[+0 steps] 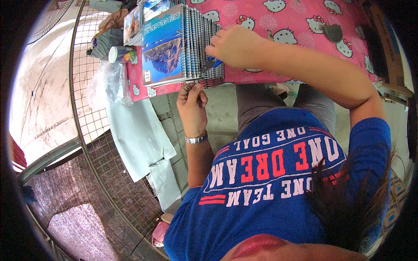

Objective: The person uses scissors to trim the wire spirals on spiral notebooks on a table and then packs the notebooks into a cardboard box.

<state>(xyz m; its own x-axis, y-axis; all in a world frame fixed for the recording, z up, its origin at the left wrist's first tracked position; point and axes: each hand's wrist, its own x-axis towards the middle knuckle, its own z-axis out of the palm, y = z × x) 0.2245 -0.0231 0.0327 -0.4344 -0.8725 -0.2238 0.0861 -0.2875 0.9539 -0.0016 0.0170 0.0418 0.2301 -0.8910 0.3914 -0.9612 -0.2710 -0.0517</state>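
Observation:
A tall stack of spiral-bound notebooks [163, 48] lies on the table, its metal coils along the right side. The top cover shows a blue sea and a rocky headland. My right hand [235, 45] is closed around small blue-handled pliers [211, 64], their dark jaws close to the coils at the near right corner. Beneath that corner, my left hand [192, 102] has its fingers curled and pinches the near edge of the top spiral-bound notebook. Its fingertips are partly hidden. A silver watch [197, 139] circles my left wrist.
A pink cartoon-cat cloth [305, 41] covers the table. More notebooks [133, 26] lie beyond the stack, near another person's hand [114, 21]. A white-lidded jar [119, 54] and clear plastic bag [109, 87] sit left. Wire mesh [93, 104] and white sheets [135, 139] are lower left.

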